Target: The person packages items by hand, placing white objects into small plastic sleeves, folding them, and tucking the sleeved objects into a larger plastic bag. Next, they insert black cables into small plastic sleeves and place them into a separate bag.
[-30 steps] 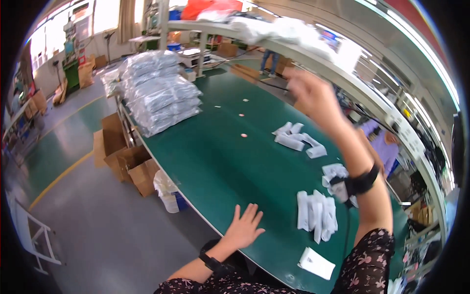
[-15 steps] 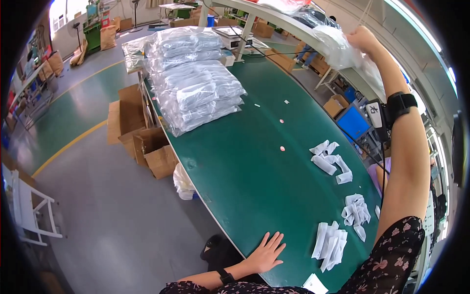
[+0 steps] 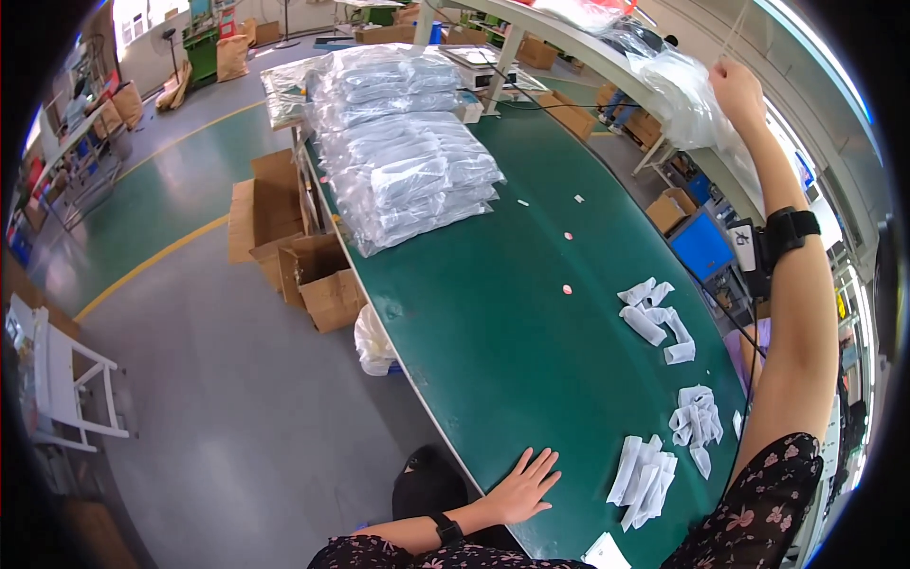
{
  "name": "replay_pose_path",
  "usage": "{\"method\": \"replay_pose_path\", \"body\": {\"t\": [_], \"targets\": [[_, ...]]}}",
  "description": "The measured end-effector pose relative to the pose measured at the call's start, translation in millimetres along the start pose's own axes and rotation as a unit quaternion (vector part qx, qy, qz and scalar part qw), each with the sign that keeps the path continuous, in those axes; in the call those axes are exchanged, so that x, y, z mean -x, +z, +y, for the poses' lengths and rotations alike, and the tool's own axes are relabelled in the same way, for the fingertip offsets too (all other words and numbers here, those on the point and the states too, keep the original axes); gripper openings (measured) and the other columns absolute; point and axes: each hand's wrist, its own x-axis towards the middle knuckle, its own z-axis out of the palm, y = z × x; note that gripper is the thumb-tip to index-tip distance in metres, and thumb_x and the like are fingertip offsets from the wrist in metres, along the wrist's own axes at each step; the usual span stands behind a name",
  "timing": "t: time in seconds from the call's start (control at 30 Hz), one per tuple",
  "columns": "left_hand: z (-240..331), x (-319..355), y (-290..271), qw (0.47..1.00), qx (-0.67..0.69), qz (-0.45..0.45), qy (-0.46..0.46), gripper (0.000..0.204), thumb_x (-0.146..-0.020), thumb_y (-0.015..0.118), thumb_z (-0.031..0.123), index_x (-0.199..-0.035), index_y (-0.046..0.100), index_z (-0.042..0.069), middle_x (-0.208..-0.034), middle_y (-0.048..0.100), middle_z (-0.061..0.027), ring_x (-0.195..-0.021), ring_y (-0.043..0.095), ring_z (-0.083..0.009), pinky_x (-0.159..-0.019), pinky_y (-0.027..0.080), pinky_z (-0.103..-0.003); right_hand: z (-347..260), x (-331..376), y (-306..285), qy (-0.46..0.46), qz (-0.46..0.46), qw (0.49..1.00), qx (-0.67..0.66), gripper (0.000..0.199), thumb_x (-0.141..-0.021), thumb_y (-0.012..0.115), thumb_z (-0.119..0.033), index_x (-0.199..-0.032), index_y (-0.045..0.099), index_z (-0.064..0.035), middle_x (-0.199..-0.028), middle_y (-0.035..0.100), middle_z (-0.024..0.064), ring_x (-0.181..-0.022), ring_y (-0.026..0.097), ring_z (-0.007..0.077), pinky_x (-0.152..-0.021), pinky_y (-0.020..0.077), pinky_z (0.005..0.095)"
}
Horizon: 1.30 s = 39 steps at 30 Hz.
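Observation:
My left hand [image 3: 523,488] lies flat on the green tabletop [image 3: 474,341] near its left edge, fingers spread and holding nothing. At the upper right my right arm is raised, with the right hand [image 3: 737,90] closed beside clear plastic bags [image 3: 684,95] hanging off a shelf. A thin pale cord [image 3: 735,33] runs down to the closed fingers from above. What they grip is hidden. Between my forearms lie a row of white folded strips [image 3: 642,482], a crumpled white bunch [image 3: 696,422] and several looser white pieces [image 3: 654,318].
A tall stack of clear-bagged white goods [image 3: 408,152] stands at the table's far left. Open cardboard boxes [image 3: 318,275] and a white bag [image 3: 373,341] sit beside the left edge. A raised shelf [image 3: 588,62] crosses the far right. A white stool [image 3: 71,379] stands at left.
The whole view has shifted, so the table and stack appear farther right. My right hand stays raised and closed by the plastic bags; my left hand remains flat on the table.

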Motion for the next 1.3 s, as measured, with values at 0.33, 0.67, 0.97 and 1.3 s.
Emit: {"method": "replay_pose_path", "body": {"t": [0.33, 0.67, 0.97, 1.3], "targets": [[0.7, -3.2, 1.3, 1.000, 0.013, 0.016, -0.001, 0.063, -0.090, 0.060, 0.042, -0.137, 0.048, 0.001, -0.152, 0.027, -0.0233, -0.146, 0.017, -0.0349, -0.117, 0.011, -0.055, 22.3, -2.6, -21.9, -0.046, 0.139, 0.983, -0.109, 0.031, -0.094, 0.052, -0.035, -0.103, 0.066, -0.0095, -0.095, 0.069, 0.0125, -0.088, 0.065, 0.0291, -0.078, 0.0489, 0.0381], [-20.6, 7.2, 22.7, 0.977, 0.206, 0.061, 0.011, 0.054, -0.089, 0.067, 0.032, -0.132, 0.053, 0.003, -0.145, 0.043, -0.0155, -0.133, 0.043, -0.0315, -0.114, 0.026, -0.051, -70.4, 193.1, -114.2, -0.143, 0.090, 0.913, -0.371, 0.010, -0.094, 0.059, -0.013, -0.093, 0.061, -0.0031, -0.080, 0.066, 0.0085, -0.071, 0.061, 0.0166, -0.065, 0.0479, 0.0295], [63.5, 48.9, -86.1, 0.646, 0.674, 0.338, 0.121, 0.059, -0.095, 0.061, 0.030, -0.142, 0.039, 0.003, -0.132, 0.052, -0.0120, -0.121, 0.053, -0.0250, -0.100, 0.046, -0.043, -60.8, 449.8, -182.0, -0.315, -0.004, 0.847, -0.428, 0.016, -0.075, 0.067, 0.006, -0.084, 0.057, -0.0010, -0.074, 0.056, 0.0121, -0.062, 0.054, 0.0301, -0.058, 0.0451, 0.0345], [83.6, 98.4, -61.8, 0.783, 0.449, 0.429, -0.029, 0.026, -0.097, 0.059, 0.019, -0.113, 0.057, -0.001, -0.106, 0.064, -0.0091, -0.100, 0.062, -0.0193, -0.085, 0.052, -0.036, -41.9, 565.4, -226.8, 0.063, -0.212, 0.773, -0.595, 0.004, -0.094, 0.058, -0.006, -0.093, 0.058, -0.0020, -0.075, 0.056, 0.0015, -0.065, 0.052, 0.0086, -0.059, 0.0422, 0.0250]]}}
